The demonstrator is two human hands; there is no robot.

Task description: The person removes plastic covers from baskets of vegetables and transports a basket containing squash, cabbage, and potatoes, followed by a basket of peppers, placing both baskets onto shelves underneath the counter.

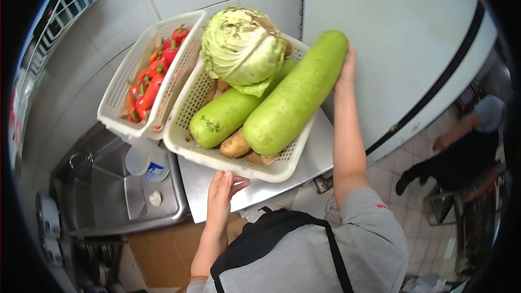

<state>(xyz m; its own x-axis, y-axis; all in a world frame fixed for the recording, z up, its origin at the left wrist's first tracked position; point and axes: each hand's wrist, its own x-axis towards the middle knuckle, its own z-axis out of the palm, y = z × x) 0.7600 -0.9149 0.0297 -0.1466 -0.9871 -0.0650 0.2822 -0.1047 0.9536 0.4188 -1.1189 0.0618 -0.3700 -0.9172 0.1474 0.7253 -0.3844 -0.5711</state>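
A white perforated basket (187,151) holds two long pale-green gourds, a cabbage and several potatoes. The larger gourd (297,95) lies slanting across the right side, its upper end past the rim. My right hand (346,70) is against that end, its fingers mostly hidden behind the gourd. Beside it, the smaller gourd (220,119) rests lower in the basket. The cabbage (241,49) sits at the back on top, and a potato (234,145) shows near the front. My left hand (221,187) is at the basket's front rim, fingers stretched out and slightly apart.
Another white basket (116,95) with red peppers (154,84) stands to the left. Below it is a metal sink (97,195) with a plastic tub (145,161). A steel counter (203,192) supports the gourd basket. A fridge (391,49) borders the right; another person (461,152) is beyond.
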